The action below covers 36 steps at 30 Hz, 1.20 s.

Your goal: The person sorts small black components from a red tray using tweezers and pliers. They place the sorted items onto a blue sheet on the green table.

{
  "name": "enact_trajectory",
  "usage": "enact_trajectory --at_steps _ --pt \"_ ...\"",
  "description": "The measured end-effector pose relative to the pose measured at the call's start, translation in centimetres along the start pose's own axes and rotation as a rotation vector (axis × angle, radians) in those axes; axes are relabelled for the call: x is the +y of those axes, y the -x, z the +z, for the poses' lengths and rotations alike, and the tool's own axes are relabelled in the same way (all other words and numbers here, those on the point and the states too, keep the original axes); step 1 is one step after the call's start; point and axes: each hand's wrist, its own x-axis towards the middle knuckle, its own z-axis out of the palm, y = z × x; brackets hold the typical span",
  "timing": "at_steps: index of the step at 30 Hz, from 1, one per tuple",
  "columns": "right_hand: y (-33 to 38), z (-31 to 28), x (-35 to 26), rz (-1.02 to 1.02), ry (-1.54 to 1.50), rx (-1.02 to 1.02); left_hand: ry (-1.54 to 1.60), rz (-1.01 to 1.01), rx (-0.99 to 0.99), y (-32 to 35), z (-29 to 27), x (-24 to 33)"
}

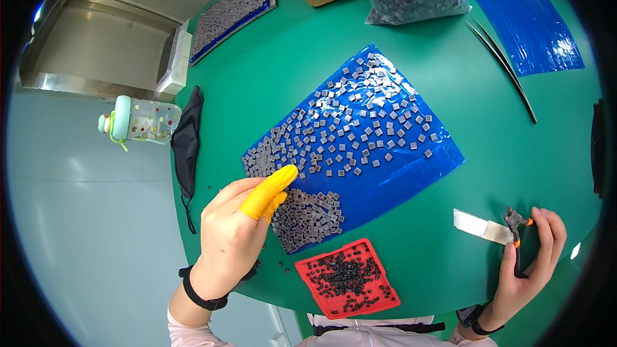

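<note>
Grey squares (363, 114): probably light, stiff and slippery

They lie scattered and heaped on the blue sheet (385, 183); opposite edges look the best hold. My left hand (232, 225) brings its yellow finger covers (267, 194) together above them; whether it pinches one, I cannot tell. My right hand (528, 276) curls around the cutters (514, 218).

near fisheye view from the head, downward across the green table (424, 244)
</note>
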Motion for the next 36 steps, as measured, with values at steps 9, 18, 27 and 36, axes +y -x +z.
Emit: enact_trajectory --at_steps 9,18,27,36 --pt "0.1 0.1 0.4 -0.012 -0.013 0.005 0.009 -0.037 -0.003 0.1 0.2 -0.1" --pt "0.2 0.1 0.5 -0.005 -0.018 0.0 0.068 -0.03 0.036 -0.5 0.2 0.1" --pt "0.2 0.2 0.4 0.001 -0.019 0.006 0.025 0.005 -0.019 -0.1 0.1 0.0" --pt "0.2 -0.1 0.9 -0.035 0.046 -0.03 0.022 -0.018 0.03 -0.1 0.1 -0.3"
